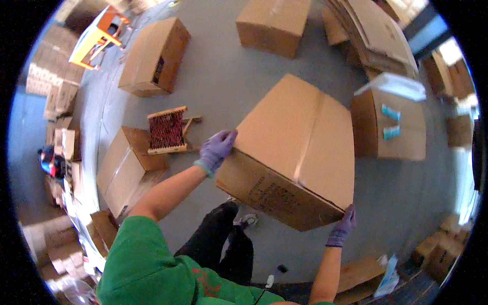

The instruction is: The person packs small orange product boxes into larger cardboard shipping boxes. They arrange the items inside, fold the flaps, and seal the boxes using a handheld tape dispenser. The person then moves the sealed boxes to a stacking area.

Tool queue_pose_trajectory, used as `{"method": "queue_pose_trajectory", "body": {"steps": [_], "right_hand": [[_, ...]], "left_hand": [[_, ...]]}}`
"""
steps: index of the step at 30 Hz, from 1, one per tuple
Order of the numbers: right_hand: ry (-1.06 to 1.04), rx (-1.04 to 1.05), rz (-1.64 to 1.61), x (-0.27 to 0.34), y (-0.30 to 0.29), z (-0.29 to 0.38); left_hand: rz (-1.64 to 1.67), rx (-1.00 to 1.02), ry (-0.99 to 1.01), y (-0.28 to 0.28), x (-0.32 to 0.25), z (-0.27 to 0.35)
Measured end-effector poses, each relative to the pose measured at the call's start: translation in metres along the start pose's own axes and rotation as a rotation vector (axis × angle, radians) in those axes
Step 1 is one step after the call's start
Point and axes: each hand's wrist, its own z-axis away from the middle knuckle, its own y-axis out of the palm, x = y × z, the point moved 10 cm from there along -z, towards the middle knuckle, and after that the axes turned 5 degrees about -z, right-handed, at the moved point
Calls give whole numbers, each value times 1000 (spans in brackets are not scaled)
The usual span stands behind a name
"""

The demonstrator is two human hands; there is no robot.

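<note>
A large taped cardboard box (289, 141) is held tilted in front of me, its near side bearing printed writing. My left hand (219, 149), in a purple knit glove, grips the box's near left corner. At the near right corner, my right hand (343, 225), gloved the same way, has hold of the edge. The fingers under and behind the box are partly hidden. Left of the box stands a small wooden folding stool (167, 130) with a dark red woven seat.
Closed cardboard boxes stand on the grey floor at left (122, 167), upper left (152, 57) and top (272, 26). Two teal packets (391, 132) lie on a box (410, 146) at right, near stacked flat cardboard (377, 30). An orange stool (95, 38) stands far left.
</note>
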Motion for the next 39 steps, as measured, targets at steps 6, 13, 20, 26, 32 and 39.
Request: {"method": "queue_pose_trajectory", "body": {"steps": [6,13,20,26,32,39], "right_hand": [[-309,156,-84,121,71,-71],[-15,351,-319,150,106,-162],[-59,537,-186,221,159,-272],[159,426,-215,222,183,-340],[38,413,-186,248,191,-344],[-384,496,-168,444,228,-252]], "left_hand": [[378,-121,561,14,-98,-81],[93,220,964,23,-206,-131],[513,528,533,44,-287,-240],[247,416,653,37,-342,-280],[689,474,200,13,-318,-279],[815,367,548,-125,-377,-213]]}}
